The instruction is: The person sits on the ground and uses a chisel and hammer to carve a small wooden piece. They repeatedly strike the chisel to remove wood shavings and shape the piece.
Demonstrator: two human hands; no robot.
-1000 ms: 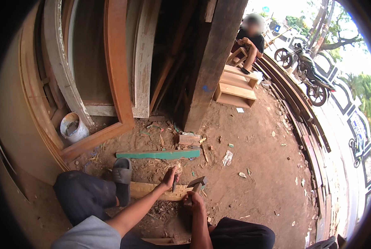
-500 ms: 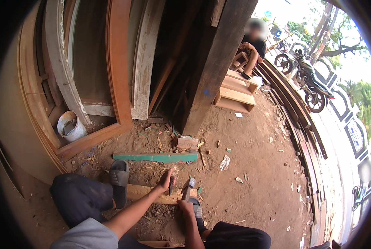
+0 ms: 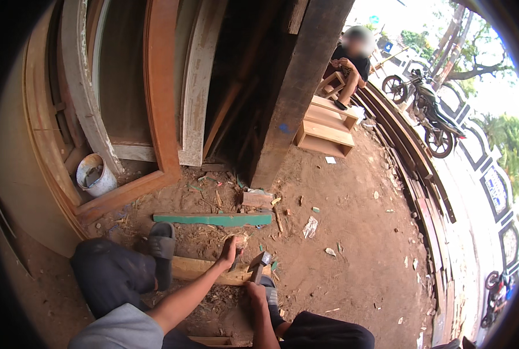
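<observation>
My left hand [image 3: 229,252] is closed around a chisel [image 3: 237,260], whose pale handle top pokes out above the fist. Its blade slants down to a wooden plank [image 3: 192,270] lying across the ground between my feet. My right hand [image 3: 256,292] grips the handle of a hammer [image 3: 263,259], its metal head raised just right of the chisel and apart from it. The plank's right end passes by my sandalled right foot [image 3: 269,294]; my left sandal [image 3: 162,247] rests against its left end.
Beyond the plank lies a green-painted board [image 3: 213,219]. Door frames [image 3: 162,116] and a white bucket [image 3: 96,175] stand at the left, near a thick wooden post [image 3: 294,99]. A seated person [image 3: 352,64] is behind wooden boxes [image 3: 326,139]; stacked timber [image 3: 419,180] lines the right.
The chisel leans more than before, and my left hand has shifted slightly with it. The hammer stays close beside it, still in my right hand. The whole view has drifted a little.
</observation>
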